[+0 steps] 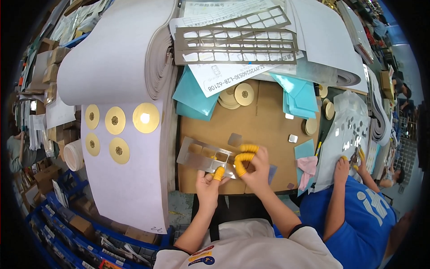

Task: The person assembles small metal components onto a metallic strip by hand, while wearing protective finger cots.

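My left hand (208,184), with a yellow finger cot on it, grips the near edge of a thin metal sheet (190,158) with rows of square windows. The sheet is held tilted over the brown cardboard (268,116). My right hand (255,167) has its fingers, in yellow cots, curled at the sheet's right end. Whatever lies between those fingertips is hidden. Just beyond the sheet lies a small grey square plate (235,140). A small white square piece (293,138) sits farther right on the cardboard.
Gold discs (115,120) lie on white sheeting at left, others (244,94) at the board's back. Windowed metal frames (237,45) rest on papers beyond, near turquoise sheets (197,92). At right a co-worker in blue (349,215) handles small pieces on a plastic bag (345,134).
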Motion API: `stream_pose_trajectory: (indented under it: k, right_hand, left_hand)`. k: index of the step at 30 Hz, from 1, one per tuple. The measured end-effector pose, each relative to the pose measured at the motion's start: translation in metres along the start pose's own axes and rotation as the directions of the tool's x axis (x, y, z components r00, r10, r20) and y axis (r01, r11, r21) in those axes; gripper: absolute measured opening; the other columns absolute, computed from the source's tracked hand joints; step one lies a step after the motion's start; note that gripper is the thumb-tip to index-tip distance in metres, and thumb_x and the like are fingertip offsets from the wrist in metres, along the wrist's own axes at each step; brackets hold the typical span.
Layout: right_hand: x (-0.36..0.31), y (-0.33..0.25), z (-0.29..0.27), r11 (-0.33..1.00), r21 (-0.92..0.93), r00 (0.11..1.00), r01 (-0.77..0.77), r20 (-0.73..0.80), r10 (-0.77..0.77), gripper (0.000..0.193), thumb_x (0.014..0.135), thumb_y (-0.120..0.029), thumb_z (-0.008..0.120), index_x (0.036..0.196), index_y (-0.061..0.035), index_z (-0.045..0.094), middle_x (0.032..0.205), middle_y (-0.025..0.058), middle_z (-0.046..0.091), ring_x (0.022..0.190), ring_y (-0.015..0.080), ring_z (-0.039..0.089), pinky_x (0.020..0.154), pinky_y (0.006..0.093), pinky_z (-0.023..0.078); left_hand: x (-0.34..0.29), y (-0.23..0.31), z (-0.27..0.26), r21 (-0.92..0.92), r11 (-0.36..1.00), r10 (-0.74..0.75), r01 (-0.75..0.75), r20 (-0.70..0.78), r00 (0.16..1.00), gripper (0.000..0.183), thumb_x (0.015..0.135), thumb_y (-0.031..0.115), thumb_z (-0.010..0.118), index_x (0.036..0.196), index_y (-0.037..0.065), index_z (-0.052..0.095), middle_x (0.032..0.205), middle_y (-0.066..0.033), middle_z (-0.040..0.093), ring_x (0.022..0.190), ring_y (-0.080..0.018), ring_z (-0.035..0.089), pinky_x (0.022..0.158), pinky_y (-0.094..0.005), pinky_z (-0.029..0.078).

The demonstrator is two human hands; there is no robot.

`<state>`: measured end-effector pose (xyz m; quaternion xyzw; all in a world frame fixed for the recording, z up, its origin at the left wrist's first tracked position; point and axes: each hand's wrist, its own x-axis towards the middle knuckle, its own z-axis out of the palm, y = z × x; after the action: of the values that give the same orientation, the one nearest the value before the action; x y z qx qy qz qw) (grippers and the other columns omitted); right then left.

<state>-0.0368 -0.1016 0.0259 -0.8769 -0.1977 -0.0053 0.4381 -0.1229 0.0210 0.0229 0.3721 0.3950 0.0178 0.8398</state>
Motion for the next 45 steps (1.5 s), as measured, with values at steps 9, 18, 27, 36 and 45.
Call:
stream_pose_trajectory:
  k: [9,18,27,36,45]
  right_hand:
    - [0.028,0.019,0.003,0.978,-0.204,0.999,-0.035,0.034,0.043,0.021,0.069,-0.012,0.074,0.088,-0.0057,0.066,0.101,0.0073,0.059,0.097,0.0286,0.051,0.085,0.0388,0.038]
    - [0.010,-0.004,-0.025,0.976,-0.032,0.935,-0.213,0.283,0.213,0.029,0.075,-0.009,0.073,0.104,-0.0063,0.065,0.097,0.0067,0.065,0.089,0.0223,0.061,0.079,0.0323,0.046]
    - [-0.008,0.001,-0.018,0.844,0.201,0.860,-0.497,0.246,0.447,0.030,0.076,-0.004,0.073,0.104,-0.0012,0.063,0.091,0.0094,0.065,0.081,0.0193,0.065,0.070,0.0294,0.053]
    - [-0.012,0.009,-0.020,0.982,-0.137,0.991,0.133,0.051,-0.127,0.027,0.067,-0.010,0.078,0.091,-0.0047,0.068,0.102,0.0088,0.067,0.088,0.0270,0.063,0.075,0.0357,0.049]
    - [-0.012,0.009,-0.020,0.998,-0.016,0.996,-0.054,0.072,0.055,0.018,0.070,0.000,0.075,0.085,0.0009,0.067,0.105,0.0109,0.061,0.085,0.0207,0.059,0.077,0.0312,0.049]
  left_hand:
    - [0.000,-0.005,-0.010,0.036,0.999,-0.007,0.008,-0.016,1.000,0.036,0.092,-0.003,0.051,0.126,0.000,0.040,0.109,-0.0142,0.061,0.095,-0.0193,0.063,0.083,-0.0379,0.057]
    - [0.003,-0.004,-0.017,0.003,1.000,0.029,-0.029,-0.012,1.000,0.033,0.092,-0.001,0.053,0.124,0.001,0.043,0.111,-0.0124,0.060,0.094,-0.0188,0.063,0.084,-0.0367,0.056]
    - [-0.001,-0.007,0.003,0.040,0.999,-0.026,0.023,0.085,0.996,0.043,0.089,-0.002,0.057,0.129,0.002,0.040,0.113,-0.0132,0.060,0.101,-0.0210,0.062,0.083,-0.0393,0.057]
    - [-0.003,0.000,0.011,-0.013,0.998,-0.059,0.059,0.015,0.998,0.044,0.089,-0.005,0.055,0.130,0.001,0.040,0.112,-0.0132,0.061,0.102,-0.0197,0.062,0.084,-0.0384,0.057]
    - [-0.001,-0.006,0.007,0.049,0.996,-0.069,0.068,0.012,0.998,0.044,0.090,-0.004,0.055,0.130,0.001,0.040,0.112,-0.0122,0.061,0.102,-0.0190,0.061,0.083,-0.0375,0.057]
